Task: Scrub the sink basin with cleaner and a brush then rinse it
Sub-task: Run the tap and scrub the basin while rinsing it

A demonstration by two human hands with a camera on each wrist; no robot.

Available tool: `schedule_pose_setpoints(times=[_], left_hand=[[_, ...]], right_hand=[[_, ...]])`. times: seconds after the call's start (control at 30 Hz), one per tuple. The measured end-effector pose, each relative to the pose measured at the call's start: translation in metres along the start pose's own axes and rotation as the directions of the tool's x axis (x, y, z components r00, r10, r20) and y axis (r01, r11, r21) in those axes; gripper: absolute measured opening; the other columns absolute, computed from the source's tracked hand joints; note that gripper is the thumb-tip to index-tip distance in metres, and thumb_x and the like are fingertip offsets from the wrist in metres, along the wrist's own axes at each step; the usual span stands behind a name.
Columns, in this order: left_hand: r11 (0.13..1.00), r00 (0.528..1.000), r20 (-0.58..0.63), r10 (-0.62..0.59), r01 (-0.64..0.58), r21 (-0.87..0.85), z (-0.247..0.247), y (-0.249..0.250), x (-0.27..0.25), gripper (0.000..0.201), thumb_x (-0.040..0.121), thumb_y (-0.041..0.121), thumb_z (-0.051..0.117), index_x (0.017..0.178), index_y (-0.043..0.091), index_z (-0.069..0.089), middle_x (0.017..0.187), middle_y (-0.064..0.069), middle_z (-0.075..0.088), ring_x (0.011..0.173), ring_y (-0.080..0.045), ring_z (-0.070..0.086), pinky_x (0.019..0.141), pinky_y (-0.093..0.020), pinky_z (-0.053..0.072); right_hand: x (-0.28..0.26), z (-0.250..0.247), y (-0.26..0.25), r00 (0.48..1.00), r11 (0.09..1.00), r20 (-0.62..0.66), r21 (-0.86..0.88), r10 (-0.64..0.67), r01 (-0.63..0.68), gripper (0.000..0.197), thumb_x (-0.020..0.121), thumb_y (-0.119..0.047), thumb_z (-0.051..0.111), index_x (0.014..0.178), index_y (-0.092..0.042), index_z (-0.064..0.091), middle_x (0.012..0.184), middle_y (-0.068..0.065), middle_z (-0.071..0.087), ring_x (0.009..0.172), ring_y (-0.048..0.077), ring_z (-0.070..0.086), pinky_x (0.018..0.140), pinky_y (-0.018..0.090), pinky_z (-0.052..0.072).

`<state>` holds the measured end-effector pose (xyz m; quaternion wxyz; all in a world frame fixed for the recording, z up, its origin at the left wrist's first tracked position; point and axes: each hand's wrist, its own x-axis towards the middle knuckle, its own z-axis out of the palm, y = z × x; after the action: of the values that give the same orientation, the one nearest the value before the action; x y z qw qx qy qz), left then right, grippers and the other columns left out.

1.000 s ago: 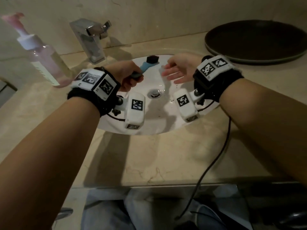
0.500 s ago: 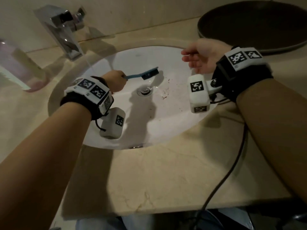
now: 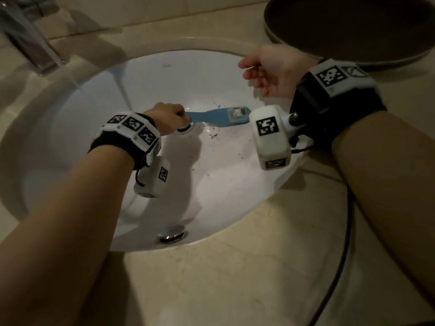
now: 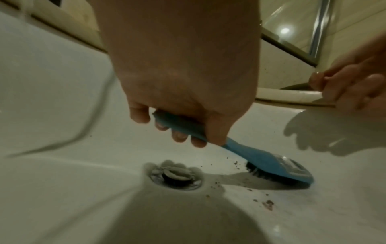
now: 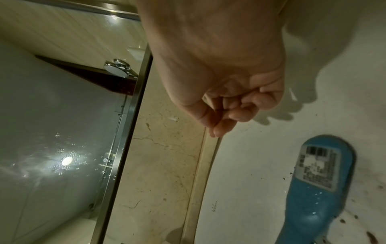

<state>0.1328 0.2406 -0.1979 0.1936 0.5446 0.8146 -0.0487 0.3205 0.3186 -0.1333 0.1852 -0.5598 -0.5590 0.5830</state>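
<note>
My left hand [image 3: 168, 120] [image 4: 177, 128] grips the handle of a blue brush [image 3: 219, 116] [image 4: 263, 163] [image 5: 317, 184] just above the drain [image 3: 186, 129] [image 4: 176, 176]. The brush head lies bristles down on the white basin [image 3: 223, 184] [image 4: 62, 189], to the right of the drain, with a label on its back. Dark specks of dirt [image 3: 213, 136] [image 4: 268, 203] dot the basin beside it. My right hand [image 3: 268, 71] [image 5: 225, 115] hovers over the basin's right rim, fingers loosely curled, holding nothing.
A chrome faucet [image 3: 26, 36] stands at the back left and a stream of water [image 3: 121, 83] falls from it into the basin. A dark round tray [image 3: 348, 31] sits on the beige counter [image 3: 247, 278] at the back right. An overflow cap [image 3: 173, 232] and a black cable [image 3: 339, 267] lie near.
My left hand has carried the brush down from the back of the basin to the bottom, turning its bristles downward. The right hand has stayed over the right rim.
</note>
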Motion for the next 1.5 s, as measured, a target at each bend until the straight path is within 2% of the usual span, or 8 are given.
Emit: schedule_pose_setpoints(times=[0.17,0.3,0.53,0.67,0.8,1.27,1.4,1.5], left_hand=[[0.997,0.994,-0.079,-0.080,0.081,0.007,-0.005,-0.015,0.011,0.039,0.099,0.033,0.041,0.122,0.006,0.057,0.128,-0.017,0.055,0.117,-0.034,0.050,0.096,-0.035,0.039],[0.999,0.999,-0.037,-0.009,0.011,0.041,-0.002,-0.019,0.013,0.041,0.099,0.044,0.034,0.108,0.013,0.061,0.112,-0.013,0.059,0.099,-0.027,0.049,0.095,-0.035,0.036],[0.980,0.979,-0.184,-0.084,0.115,0.162,-0.004,-0.020,0.018,0.045,0.100,0.044,0.027,0.111,0.015,0.060,0.121,-0.012,0.059,0.119,-0.031,0.048,0.107,-0.042,0.025],[0.981,0.982,-0.189,0.000,0.037,0.189,-0.003,-0.024,0.014,0.041,0.100,0.041,0.029,0.114,0.018,0.061,0.115,-0.011,0.060,0.115,-0.029,0.046,0.100,-0.038,0.028],[0.973,0.988,-0.131,0.082,-0.051,0.226,0.002,-0.024,0.014,0.039,0.100,0.037,0.029,0.108,0.017,0.062,0.092,-0.004,0.057,0.088,-0.023,0.047,0.097,-0.037,0.028],[0.958,0.986,-0.149,0.074,-0.028,0.286,-0.006,-0.020,0.000,0.038,0.101,0.035,0.026,0.102,0.018,0.060,0.091,-0.003,0.056,0.087,-0.023,0.045,0.100,-0.038,0.025],[0.971,0.991,-0.108,0.084,-0.057,0.234,-0.012,-0.005,-0.006,0.037,0.101,0.029,0.031,0.117,0.009,0.058,0.112,-0.012,0.058,0.094,-0.027,0.051,0.081,-0.030,0.037],[0.960,0.987,-0.126,0.100,-0.063,0.274,-0.020,0.017,-0.014,0.036,0.100,0.025,0.035,0.115,0.004,0.059,0.099,-0.013,0.056,0.088,-0.028,0.053,0.072,-0.030,0.038]], right_hand=[[-0.002,0.000,0.002,0.999,0.998,0.012,-0.050,-0.038,0.039,0.019,0.093,-0.021,0.045,0.075,-0.023,0.051,0.062,-0.009,0.048,0.046,0.004,0.033,0.041,0.016,0.023],[-0.004,0.001,0.003,0.999,0.998,-0.003,-0.053,-0.040,0.040,0.016,0.092,-0.021,0.047,0.077,-0.023,0.053,0.064,-0.009,0.050,0.048,0.004,0.035,0.045,0.017,0.025],[-0.005,-0.006,0.001,0.992,0.999,-0.125,-0.039,-0.025,0.021,0.019,0.090,-0.019,0.046,0.073,-0.021,0.054,0.062,-0.007,0.050,0.048,0.008,0.035,0.043,0.021,0.026],[-0.004,-0.005,0.001,0.993,0.999,-0.113,-0.047,-0.023,0.018,0.023,0.090,-0.021,0.044,0.069,-0.021,0.052,0.061,-0.007,0.047,0.048,0.008,0.033,0.042,0.020,0.024],[-0.006,-0.005,0.000,0.993,0.999,-0.114,-0.038,-0.016,0.012,0.025,0.089,-0.023,0.042,0.065,-0.021,0.049,0.054,-0.008,0.037,0.042,0.007,0.027,0.039,0.014,0.020],[-0.042,-0.037,-0.011,0.987,0.994,-0.147,0.094,0.062,-0.048,0.039,0.091,-0.024,0.041,0.053,-0.024,0.035,0.041,-0.009,0.026,0.031,0.006,0.017,0.030,0.011,0.012],[-0.039,-0.045,-0.005,0.981,0.992,-0.144,0.029,0.128,-0.125,0.039,0.091,-0.029,0.041,0.053,-0.023,0.035,0.034,-0.009,0.026,0.025,0.006,0.016,0.028,0.009,0.014],[-0.036,-0.044,-0.004,0.984,0.987,-0.103,-0.042,0.148,-0.153,0.037,0.091,-0.025,0.036,0.054,-0.023,0.032,0.031,-0.008,0.024,0.022,0.006,0.015,0.027,0.007,0.013]])
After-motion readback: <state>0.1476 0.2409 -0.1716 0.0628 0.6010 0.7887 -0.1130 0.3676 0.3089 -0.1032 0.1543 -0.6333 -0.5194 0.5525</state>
